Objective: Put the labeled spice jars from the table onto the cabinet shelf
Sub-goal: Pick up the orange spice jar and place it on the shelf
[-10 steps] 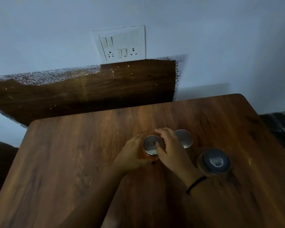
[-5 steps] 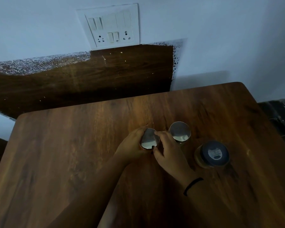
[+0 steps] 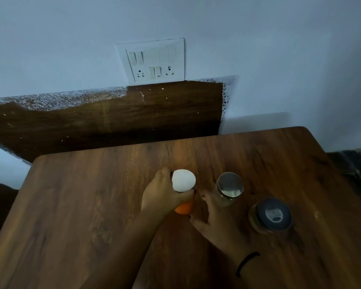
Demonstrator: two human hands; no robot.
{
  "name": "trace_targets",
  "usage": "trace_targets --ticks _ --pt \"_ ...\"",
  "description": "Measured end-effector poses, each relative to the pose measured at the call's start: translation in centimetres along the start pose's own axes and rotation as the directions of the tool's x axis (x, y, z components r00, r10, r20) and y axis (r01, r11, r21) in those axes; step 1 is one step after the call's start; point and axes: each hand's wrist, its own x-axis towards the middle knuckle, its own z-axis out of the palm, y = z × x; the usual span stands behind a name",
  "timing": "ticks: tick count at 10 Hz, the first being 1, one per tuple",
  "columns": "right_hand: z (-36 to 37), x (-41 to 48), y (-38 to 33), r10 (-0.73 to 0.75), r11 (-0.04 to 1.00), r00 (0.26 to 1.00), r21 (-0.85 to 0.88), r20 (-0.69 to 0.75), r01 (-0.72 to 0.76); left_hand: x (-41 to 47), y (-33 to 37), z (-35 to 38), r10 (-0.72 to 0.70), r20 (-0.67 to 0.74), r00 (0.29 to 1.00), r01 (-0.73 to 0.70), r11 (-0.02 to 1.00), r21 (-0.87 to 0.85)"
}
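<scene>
Dark wood-grain table (image 3: 92, 205) fills the near view, set against a pale blue wall (image 3: 279, 49) with a white switch plate (image 3: 152, 61) above a dark wooden panel (image 3: 113, 119).

On the left hand (image 3: 163, 197), the fingers (image 3: 165, 173) curl round the far-left side of an orange-filled glass spice jar (image 3: 183, 209). The thumb crosses the jar's near side just under the lid, so the grip is clamped on its upper body. The round lid, glaring white in the light, faces up toward the camera. The jar's long axis runs from that lid down and nearward to the orange base, which shows below the thumb. Whether the base touches the table cannot be told. This jar is left of centre over the table.

Just right of it, the right hand (image 3: 215, 222) lies with fingers (image 3: 205, 198) loosely spread, holding nothing. Its fingertips are just beside an upright silver-lidded clear glass jar (image 3: 230, 185); contact cannot be told. A black wristband (image 3: 247, 263) rings that wrist.

Further right and nearer stands a dark-lidded amber jar (image 3: 272, 214), apart from both hands.
</scene>
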Motion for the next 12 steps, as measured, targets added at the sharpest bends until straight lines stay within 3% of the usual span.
trace_targets --ticks 1,4,5,6,7,9,10,12 --pt "-1.7 0.1 -2.0 -0.055 0.998 0.996 -0.022 -0.077 0.053 -0.1 1.2 -1.7 -0.012 -0.047 0.999 0.014 0.999 0.036" --pt "-2.2 1.5 -4.9 -0.006 0.940 0.996 0.339 -0.090 0.036 -1.1 3.9 -7.0 0.013 -0.174 0.985 0.000 0.997 0.074" --pt "-2.6 1.7 -5.7 0.032 0.870 0.996 0.492 -0.085 0.014 -1.7 4.4 -9.0 0.064 -0.172 0.983 -0.069 0.997 -0.019" --pt "-3.8 1.6 -7.0 0.081 0.810 0.990 0.586 -0.118 0.003 -2.6 5.0 -10.9 0.063 -0.125 0.990 -0.107 0.915 -0.390" --pt "-5.0 1.8 -7.8 0.087 0.806 0.981 0.591 -0.171 0.032 -3.3 5.4 -11.9 0.008 -0.084 0.996 -0.062 0.740 -0.670" --pt "-7.7 1.1 -10.5 0.039 0.670 0.965 0.723 -0.259 0.167 -4.6 5.1 -11.7 -0.044 0.075 0.996 0.086 0.635 -0.768" --pt "-8.6 0.8 -12.1 0.036 0.559 0.963 0.804 -0.266 0.201 -4.5 4.9 -11.6 -0.070 0.185 0.980 0.193 0.529 -0.827" --pt "-9.7 0.2 -14.2 0.021 0.511 0.950 0.820 -0.312 0.258 -6.1 5.9 -12.2 -0.010 0.237 0.972 0.231 0.274 -0.934"
